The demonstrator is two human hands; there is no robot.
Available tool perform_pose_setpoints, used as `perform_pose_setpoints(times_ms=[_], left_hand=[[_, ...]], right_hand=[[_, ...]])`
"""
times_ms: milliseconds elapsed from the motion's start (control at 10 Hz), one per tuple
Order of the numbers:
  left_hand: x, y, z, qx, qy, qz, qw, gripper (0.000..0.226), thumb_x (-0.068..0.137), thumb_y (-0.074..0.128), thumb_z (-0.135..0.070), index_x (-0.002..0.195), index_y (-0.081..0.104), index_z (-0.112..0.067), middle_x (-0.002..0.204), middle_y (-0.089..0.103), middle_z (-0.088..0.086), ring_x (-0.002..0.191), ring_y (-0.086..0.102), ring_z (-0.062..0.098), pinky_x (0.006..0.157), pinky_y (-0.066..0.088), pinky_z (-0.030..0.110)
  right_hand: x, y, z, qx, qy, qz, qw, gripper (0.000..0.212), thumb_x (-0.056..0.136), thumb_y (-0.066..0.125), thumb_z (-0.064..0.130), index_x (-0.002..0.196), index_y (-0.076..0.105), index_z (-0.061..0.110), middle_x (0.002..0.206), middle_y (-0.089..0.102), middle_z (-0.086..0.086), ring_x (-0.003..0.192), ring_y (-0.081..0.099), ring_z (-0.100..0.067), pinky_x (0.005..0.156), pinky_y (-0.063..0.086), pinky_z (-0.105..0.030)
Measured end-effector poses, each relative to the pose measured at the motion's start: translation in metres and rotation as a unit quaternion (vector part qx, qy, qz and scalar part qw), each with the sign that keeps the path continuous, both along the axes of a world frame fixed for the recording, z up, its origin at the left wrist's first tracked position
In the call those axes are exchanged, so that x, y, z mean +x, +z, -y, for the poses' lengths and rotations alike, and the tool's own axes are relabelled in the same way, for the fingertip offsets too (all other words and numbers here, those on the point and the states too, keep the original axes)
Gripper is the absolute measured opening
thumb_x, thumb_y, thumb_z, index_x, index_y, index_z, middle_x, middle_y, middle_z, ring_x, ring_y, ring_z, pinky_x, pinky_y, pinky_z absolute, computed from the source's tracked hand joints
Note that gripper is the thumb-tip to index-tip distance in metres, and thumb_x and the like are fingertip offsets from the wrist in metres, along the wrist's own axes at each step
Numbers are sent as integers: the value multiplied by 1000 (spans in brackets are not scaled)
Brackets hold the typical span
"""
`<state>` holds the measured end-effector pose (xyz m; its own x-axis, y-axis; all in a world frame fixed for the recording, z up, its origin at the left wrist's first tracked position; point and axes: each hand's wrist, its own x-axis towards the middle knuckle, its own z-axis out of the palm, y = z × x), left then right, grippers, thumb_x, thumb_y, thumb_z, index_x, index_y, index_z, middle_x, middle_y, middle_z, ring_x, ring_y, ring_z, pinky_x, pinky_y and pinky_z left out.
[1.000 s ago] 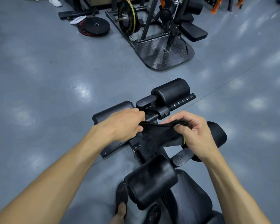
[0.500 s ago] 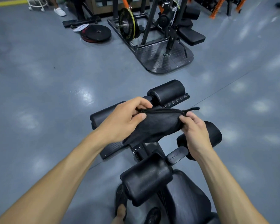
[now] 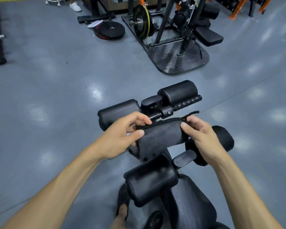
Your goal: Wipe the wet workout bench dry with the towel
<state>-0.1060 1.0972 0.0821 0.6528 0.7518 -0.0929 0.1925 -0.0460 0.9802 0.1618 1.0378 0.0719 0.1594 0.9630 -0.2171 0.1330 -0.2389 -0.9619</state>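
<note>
I note my left hand (image 3: 122, 136) and right hand (image 3: 200, 134) each pinching an end of the dark towel (image 3: 160, 136), held mid-frame above the black bench (image 3: 188, 204). Weight plates (image 3: 111, 30) lie on the floor, upper centre, well apart.

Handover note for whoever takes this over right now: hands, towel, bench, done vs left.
Left hand: pinches the left end of the dark towel.
Right hand: pinches its right end.
The towel is stretched between both hands in the air, above the bench's roller pads; it is not pressed on any pad.
Done: towel in hand.
Left: wiping itself, apparently all of it. Wetness can't be judged here.
</note>
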Motion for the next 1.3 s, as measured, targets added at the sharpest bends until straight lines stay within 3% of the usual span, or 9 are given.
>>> perform_pose_setpoints(times_ms=[100,300,400,500,700,900,1100,1200,1300], left_hand=[[-12,-26,2,-19,31,-5,999,27,94,58,-14,113,61,-33,109,56,-4,80,54,6,73,53,32],[-10,-42,-32,-53,213,19,975,29,98,56,-1,108,58,-28,112,59,2,74,55,9,68,54,38],[-4,-61,-88,4,303,-75,950,20,97,58,-19,113,58,-30,118,60,-3,91,61,17,90,56,52],[-5,-80,-118,100,161,-307,933,46,101,55,-34,143,46,-19,147,44,8,133,45,29,114,37,45],[0,-119,-93,132,-79,-315,936,61,92,53,-56,143,48,-23,135,60,2,125,55,25,105,44,44],[3,-141,-96,92,-108,-316,938,45,92,59,-52,129,46,-29,103,66,-6,94,61,20,85,53,46],[-2,-142,-95,150,-110,-335,924,61,90,61,-56,142,41,-31,130,60,-4,118,57,21,95,51,44],[1,-121,-95,227,-42,-280,932,56,94,59,-52,143,47,-29,142,51,-10,130,45,15,105,42,34],[22,-91,-77,194,2,-143,971,13,96,63,-37,108,65,-34,116,59,-19,113,55,9,95,43,25]], right_hand=[[-4,-7,-2,-36,19,3,999,10,100,59,2,105,67,1,96,74,-6,92,68,-12,83,53,-20],[-17,-12,-64,-20,33,37,999,12,98,61,-1,108,66,-6,104,72,-5,94,65,-11,90,52,-27],[-31,-18,-123,19,24,155,987,33,95,66,14,128,63,13,117,69,0,104,66,-11,101,48,-32],[-47,-32,-152,32,62,368,927,45,91,64,24,136,58,21,126,63,-4,114,62,-21,102,46,-37],[-67,-98,-128,-14,299,517,802,55,94,29,48,126,66,24,123,67,-3,119,58,-28,114,35,-47],[-67,-106,-130,-27,305,544,781,71,94,4,53,120,65,27,115,66,4,118,55,-21,118,23,-40],[-71,-105,-119,-29,244,465,851,59,101,19,48,138,58,25,140,60,5,144,40,-17,126,10,-42],[-64,-84,-93,1,80,279,957,39,107,40,37,132,64,19,126,67,11,125,56,-4,113,36,-35],[-45,-60,-58,-27,-103,13,994,40,110,40,34,114,74,13,109,76,6,107,68,-3,98,49,-25]])
